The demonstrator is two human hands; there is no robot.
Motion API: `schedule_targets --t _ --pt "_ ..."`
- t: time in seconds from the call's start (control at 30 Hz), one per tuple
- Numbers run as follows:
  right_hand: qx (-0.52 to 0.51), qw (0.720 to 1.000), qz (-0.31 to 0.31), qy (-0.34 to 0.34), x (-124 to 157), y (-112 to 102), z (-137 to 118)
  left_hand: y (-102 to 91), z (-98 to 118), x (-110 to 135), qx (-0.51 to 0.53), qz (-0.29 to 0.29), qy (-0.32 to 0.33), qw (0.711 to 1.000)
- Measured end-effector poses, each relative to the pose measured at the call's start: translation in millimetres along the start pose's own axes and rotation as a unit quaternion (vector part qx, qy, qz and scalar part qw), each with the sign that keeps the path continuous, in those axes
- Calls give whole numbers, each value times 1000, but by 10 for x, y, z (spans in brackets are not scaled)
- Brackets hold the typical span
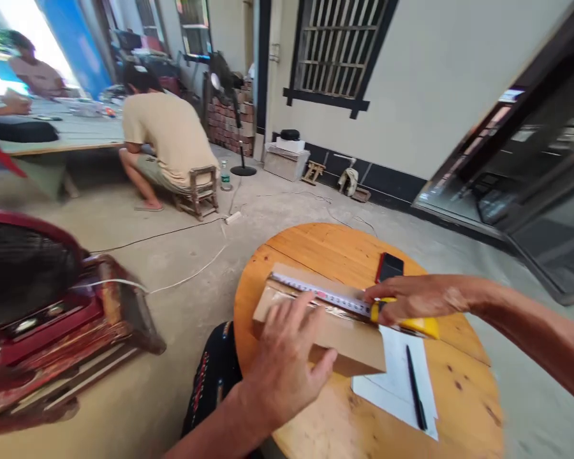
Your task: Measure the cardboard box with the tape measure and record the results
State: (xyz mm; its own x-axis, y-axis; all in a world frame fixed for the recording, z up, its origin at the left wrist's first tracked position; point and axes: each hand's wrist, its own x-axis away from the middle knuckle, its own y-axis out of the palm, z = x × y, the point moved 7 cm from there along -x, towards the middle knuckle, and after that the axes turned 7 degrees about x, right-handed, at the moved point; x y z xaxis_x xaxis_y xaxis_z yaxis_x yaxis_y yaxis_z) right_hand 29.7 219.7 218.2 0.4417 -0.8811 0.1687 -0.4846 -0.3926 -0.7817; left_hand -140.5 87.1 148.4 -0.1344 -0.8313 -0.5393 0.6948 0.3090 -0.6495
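Note:
A brown cardboard box (344, 354) with clear tape along its top lies on the round wooden table. Across the box's top runs the pulled-out blade of a tape measure (423, 326), whose yellow case sits at the box's right end. Wrapped round that case is my right hand (411, 298). My left hand (287, 354) rests on the near side of the box top, fingers spread and fingertips close to the blade. Under the box's right end are white paper sheets (392, 389), with a black pen (415, 389) lying on them.
A dark phone with a red edge (390, 266) lies at the back of the wooden table (463, 395). A fan (29, 280) stands at left. Beyond, a person (167, 134) sits on a small chair by another table. Cords (186, 277) cross the floor.

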Motion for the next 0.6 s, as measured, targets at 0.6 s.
schedule_targets --t 0.6 --pt "207 914 -348 16 304 134 298 27 -26 -27 -95 41 63 993"
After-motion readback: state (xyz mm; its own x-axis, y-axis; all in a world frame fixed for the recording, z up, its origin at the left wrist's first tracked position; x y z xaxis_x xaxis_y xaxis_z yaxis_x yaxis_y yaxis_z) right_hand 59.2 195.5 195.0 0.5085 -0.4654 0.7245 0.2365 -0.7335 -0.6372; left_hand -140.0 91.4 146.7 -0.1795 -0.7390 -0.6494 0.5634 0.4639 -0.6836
